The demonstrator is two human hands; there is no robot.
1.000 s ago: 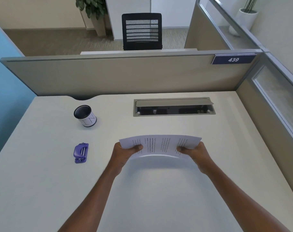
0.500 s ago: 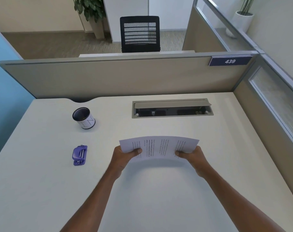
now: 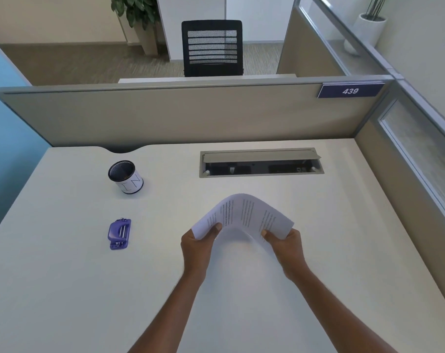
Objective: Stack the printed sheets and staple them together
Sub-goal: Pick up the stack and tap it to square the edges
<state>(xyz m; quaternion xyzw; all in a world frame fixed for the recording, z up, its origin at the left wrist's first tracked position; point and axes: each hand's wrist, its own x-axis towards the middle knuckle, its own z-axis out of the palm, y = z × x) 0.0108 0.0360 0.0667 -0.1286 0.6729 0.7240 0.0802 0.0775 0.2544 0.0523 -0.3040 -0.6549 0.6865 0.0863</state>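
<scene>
We could not read the print on the sheets (image 3: 244, 215), nor count them. Our left hand (image 3: 198, 247) pinched one end and our right hand (image 3: 286, 247) the other, the sheets bowed upward above the desk (image 3: 63, 289). The mesh cup (image 3: 126, 177) showed only dark inside. The purple stapler (image 3: 119, 234) lay well left. Beyond the partition (image 3: 190, 115) marked 439 stood a black chair (image 3: 212, 47).

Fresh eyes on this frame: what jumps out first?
The printed sheets, bowed upward into an arch, held over the middle of the desk with the left hand pinching one end and the right hand the other. Then the purple stapler lying alone to the left, with a black-rimmed cup behind it.
</scene>
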